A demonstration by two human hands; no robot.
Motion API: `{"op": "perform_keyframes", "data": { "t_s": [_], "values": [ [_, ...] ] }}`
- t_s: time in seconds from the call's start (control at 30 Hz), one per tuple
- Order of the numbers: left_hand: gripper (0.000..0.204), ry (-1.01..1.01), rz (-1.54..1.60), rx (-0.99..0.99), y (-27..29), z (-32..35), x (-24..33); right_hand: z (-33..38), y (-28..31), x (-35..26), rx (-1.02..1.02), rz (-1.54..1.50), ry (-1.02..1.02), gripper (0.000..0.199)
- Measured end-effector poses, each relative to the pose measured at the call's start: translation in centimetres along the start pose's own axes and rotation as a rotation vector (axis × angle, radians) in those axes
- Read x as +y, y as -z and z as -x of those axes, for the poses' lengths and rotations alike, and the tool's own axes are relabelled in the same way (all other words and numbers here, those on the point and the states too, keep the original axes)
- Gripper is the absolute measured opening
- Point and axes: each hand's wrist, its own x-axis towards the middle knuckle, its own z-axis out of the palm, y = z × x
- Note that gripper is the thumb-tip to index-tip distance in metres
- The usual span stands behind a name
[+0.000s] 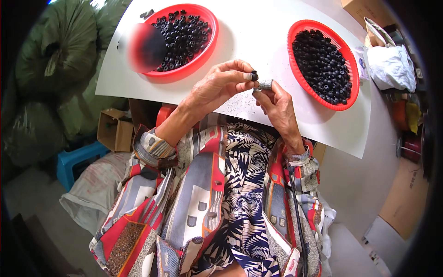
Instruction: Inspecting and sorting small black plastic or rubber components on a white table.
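Note:
My left hand (pixel 220 83) is closed in a pinch on a small black ring-like part (pixel 254 75), above the near edge of the white table. Beside it my right hand (pixel 278 106) grips a short grey cylindrical tool (pixel 265 85) between thumb and fingers. The tool's tip is close to the black part; whether they touch I cannot tell. Up and to the left is a red tray (pixel 213 34) holding many small black parts with holes. On the right stands a red slotted basket (pixel 354 76) full of similar black parts.
Dark crumbs (pixel 237 102) are scattered on the white table (pixel 258 41) under my hands. A small grey object (pixel 146 14) lies by the left tray. Large green sacks (pixel 60 51), a cardboard box (pixel 121 131) and a blue stool (pixel 76 161) stand left. White bags (pixel 392 67) lie at right.

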Motion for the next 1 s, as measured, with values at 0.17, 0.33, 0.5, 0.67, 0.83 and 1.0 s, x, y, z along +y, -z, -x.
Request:
{"op": "perform_keyframes", "data": {
  "t_s": [0.17, 0.33, 0.5, 0.67, 0.83, 1.0],
  "values": [
    [0.020, 0.041, 0.047, 0.036, 0.1, 0.2, -0.3, -0.2, -0.1, 1.0, 0.015, -0.011, -0.025, 0.018],
    [0.018, 0.057, 0.050, -0.011, 0.5, 0.6, -0.8, 0.2, -0.1, 1.1, 0.018, -0.084, -0.037, 0.019],
    [0.014, 0.037, 0.075, -0.057, 1.2, 0.4, -1.5, 0.1, 0.0, 1.1, 0.013, -0.058, -0.038, 0.020],
    [0.022, 0.031, 0.129, -0.037, 0.8, 0.5, -1.2, 0.0, 0.1, 0.9, 0.019, -0.065, -0.028, 0.021],
    [0.030, 0.029, 0.238, -0.044, 1.6, 0.4, -1.6, -0.2, 0.2, 0.9, 0.024, -0.066, -0.030, 0.021],
    [0.028, 0.019, 0.313, -0.089, 2.7, 0.2, -2.0, -0.1, 0.2, 0.9, 0.023, -0.078, -0.053, 0.020]
  ]
}}
